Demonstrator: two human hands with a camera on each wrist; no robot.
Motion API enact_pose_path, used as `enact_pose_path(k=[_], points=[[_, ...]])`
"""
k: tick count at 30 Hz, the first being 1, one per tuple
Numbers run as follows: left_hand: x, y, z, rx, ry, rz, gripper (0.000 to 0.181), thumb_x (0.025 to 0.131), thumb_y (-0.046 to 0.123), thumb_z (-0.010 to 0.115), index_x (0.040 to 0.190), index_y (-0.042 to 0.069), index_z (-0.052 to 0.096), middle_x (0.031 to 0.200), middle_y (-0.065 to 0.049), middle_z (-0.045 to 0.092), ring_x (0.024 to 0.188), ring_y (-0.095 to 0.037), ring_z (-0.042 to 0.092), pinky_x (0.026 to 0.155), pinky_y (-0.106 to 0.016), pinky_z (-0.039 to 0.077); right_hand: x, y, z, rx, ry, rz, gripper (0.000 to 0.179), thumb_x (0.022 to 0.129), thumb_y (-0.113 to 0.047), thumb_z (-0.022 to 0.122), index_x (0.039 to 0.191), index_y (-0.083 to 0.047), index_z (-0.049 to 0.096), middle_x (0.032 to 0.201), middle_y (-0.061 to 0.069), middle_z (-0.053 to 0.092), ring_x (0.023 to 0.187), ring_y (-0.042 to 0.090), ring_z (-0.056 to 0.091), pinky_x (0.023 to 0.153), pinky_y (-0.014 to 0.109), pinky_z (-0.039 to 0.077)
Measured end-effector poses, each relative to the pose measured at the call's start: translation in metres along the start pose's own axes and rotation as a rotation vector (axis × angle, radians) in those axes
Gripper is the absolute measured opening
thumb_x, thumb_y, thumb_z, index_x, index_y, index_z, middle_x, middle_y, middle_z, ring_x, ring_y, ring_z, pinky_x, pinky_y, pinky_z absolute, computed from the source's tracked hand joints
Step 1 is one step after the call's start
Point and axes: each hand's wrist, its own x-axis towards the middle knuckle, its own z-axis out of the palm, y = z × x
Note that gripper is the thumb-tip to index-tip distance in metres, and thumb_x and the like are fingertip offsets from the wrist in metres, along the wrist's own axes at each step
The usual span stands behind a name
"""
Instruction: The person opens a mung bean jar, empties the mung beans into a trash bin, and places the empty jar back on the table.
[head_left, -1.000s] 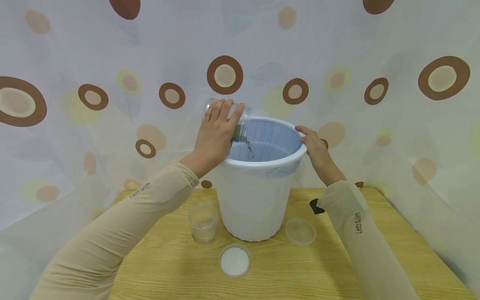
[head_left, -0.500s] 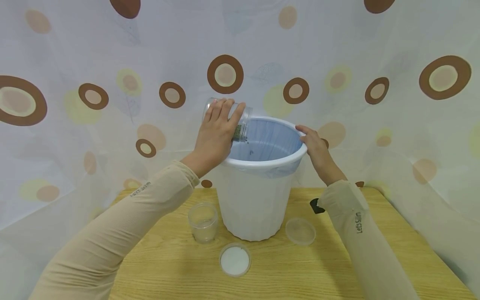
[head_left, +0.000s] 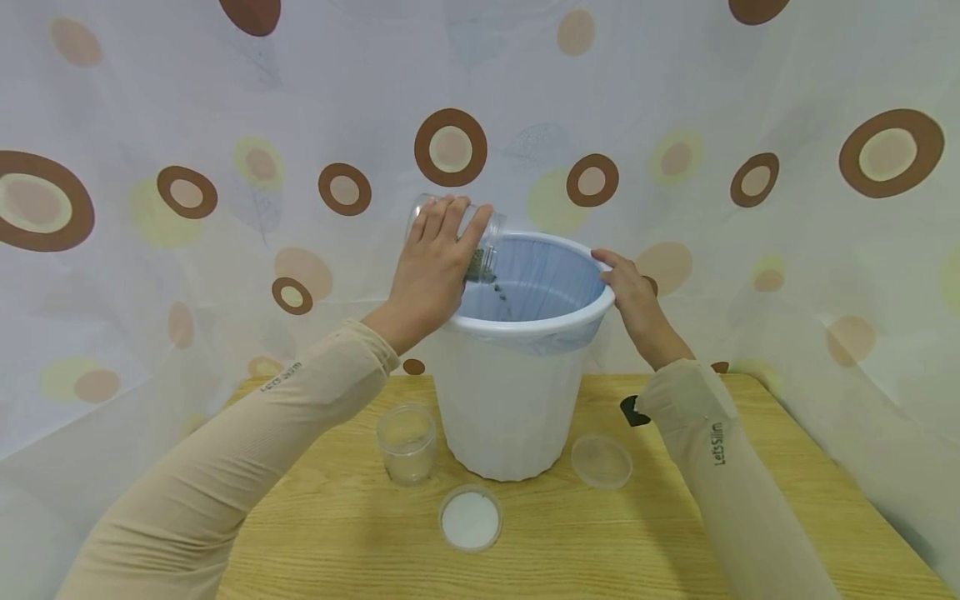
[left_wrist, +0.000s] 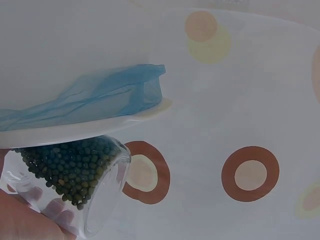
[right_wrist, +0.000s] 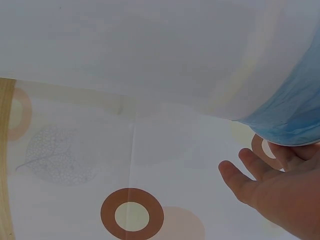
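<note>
My left hand [head_left: 431, 271] grips a clear jar [left_wrist: 102, 195] tipped on its side, its mouth over the bin's left rim. Green mung beans [left_wrist: 72, 167] fill its lower side, and a thin trickle of them drops into the bin. The white trash bin [head_left: 506, 408] stands upright with a blue liner bag [head_left: 558, 271] folded over its rim. On the bin's right rim my right hand [head_left: 637, 308] holds on with thumb and index finger. In the right wrist view, the other fingers [right_wrist: 235, 177] stick out loosely below the rim. The bin's floor is hidden.
A clear open jar [head_left: 407, 446] stands left of the bin on the wooden table [head_left: 360, 550]. In front lies a round lid [head_left: 470, 520] with a white inside; a translucent lid [head_left: 602, 462] lies to the right. A black object [head_left: 634, 411] is beside my right sleeve. A patterned curtain hangs behind.
Beans keep falling from the tipped jar, the trickle thinning half a second ago and longer again now. Both hands and the bin stay in place.
</note>
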Motion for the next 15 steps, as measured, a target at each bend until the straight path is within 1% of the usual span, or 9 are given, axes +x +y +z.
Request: enact_pose_path(k=[6, 15], points=[[0.0007, 0.0003, 0.0005, 0.002, -0.008, -0.005, 0.059, 0.086, -0.006, 0.052, 0.141, 0.009, 0.039, 0.139, -0.017, 0.037, 0.133, -0.033, 0.03, 0.116, -0.041, 0.014, -0.0002, 0.0, 0.0, -0.001, -0.002, -0.008, 0.052, 0.102, -0.027, 0.025, 0.151, -0.011, 0.029, 0.158, 0.008, 0.02, 0.143, 0.028, 0.018, 0.113, 0.053, 0.018], [0.0005, 0.0005, 0.0, 0.004, -0.002, 0.003, 0.058, 0.086, -0.007, 0.05, 0.141, 0.009, 0.04, 0.139, -0.017, 0.037, 0.133, -0.033, 0.03, 0.116, -0.041, 0.014, 0.0001, -0.0013, 0.0003, -0.008, 0.013, 0.01, 0.052, 0.101, -0.025, 0.026, 0.151, -0.009, 0.029, 0.158, 0.01, 0.02, 0.143, 0.028, 0.018, 0.114, 0.051, 0.018]])
